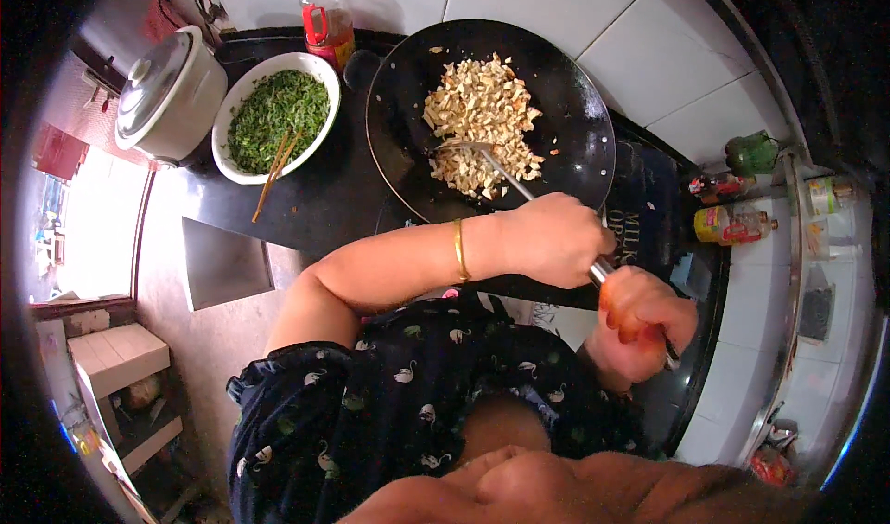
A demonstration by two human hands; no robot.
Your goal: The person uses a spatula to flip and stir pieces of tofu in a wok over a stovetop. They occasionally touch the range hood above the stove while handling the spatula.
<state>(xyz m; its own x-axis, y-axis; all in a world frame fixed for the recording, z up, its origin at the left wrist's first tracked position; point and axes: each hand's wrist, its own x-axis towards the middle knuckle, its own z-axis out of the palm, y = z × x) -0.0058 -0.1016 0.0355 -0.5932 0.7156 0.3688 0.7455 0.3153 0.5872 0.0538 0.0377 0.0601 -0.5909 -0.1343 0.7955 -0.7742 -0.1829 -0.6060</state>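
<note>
Both my hands are closed around the long metal handle of a wok spatula (511,178). My left hand (563,240), with a gold bangle on its wrist, grips farther up towards the wok. Closer to the handle's end is my right hand (640,319), which has reddish-orange stains on its fingers. The spatula's head rests in a heap of diced, pale food (487,107) with browned edges; part of the head is covered by the pieces. This heap lies in a large black wok (577,127) against the tiled wall. A few bits are scattered on the wok's side.
Left of the wok stands a white bowl (221,150) of chopped greens, with chopsticks (272,176) across its rim. Beside it are a lidded pot (177,100) and an oil bottle (327,23). More bottles (730,223) stand at the right by the tiled wall.
</note>
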